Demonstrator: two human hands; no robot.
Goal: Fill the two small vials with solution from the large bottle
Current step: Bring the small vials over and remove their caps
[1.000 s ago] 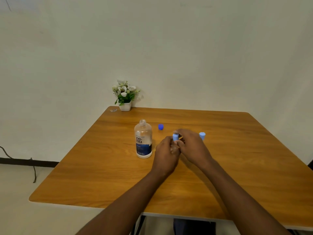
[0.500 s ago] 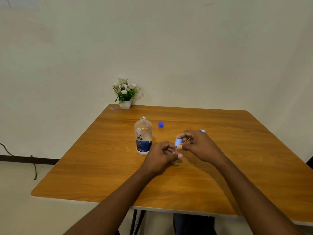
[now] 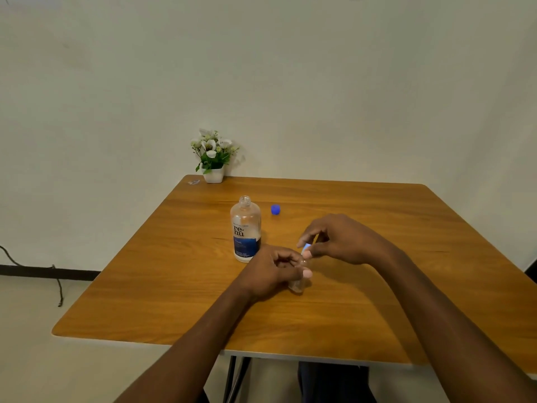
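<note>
In front of me is a brown wooden table [image 3: 174, 286] with round corners and a thin pale edge. Its dark legs [image 3: 236, 379] show under the near side. Behind it is a plain pale wall [image 3: 319, 82], lit soft and even. At the far left corner of the table stands a small white pot [image 3: 214, 175] of white flowers [image 3: 209, 145]. A tiny clear scrap [image 3: 193, 182] lies just beside it. The floor [image 3: 37, 344] is pale too. A black strip [image 3: 35, 270] runs along the bottom of the wall on my left, and a dark cord [image 3: 59, 289] hangs down across it.
</note>
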